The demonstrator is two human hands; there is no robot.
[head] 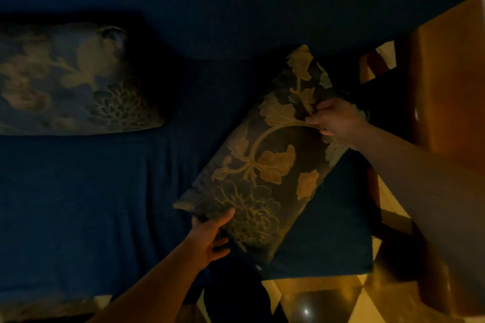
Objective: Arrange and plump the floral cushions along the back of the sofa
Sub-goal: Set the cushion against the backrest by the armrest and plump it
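Note:
I hold a dark floral cushion [265, 165] tilted over the right end of a dark blue sofa [86, 204]. My left hand [211, 236] grips its near lower corner. My right hand [336, 123] pinches its upper right edge. A second floral cushion [70, 78] leans against the sofa back at the left, untouched. The scene is dim.
A wooden piece of furniture [451, 86] stands close to the right of the sofa. Tiled floor [328, 294] shows at the bottom right, with a dark round object [305, 308] on it. Part of another floral fabric [34, 309] shows at the bottom left edge.

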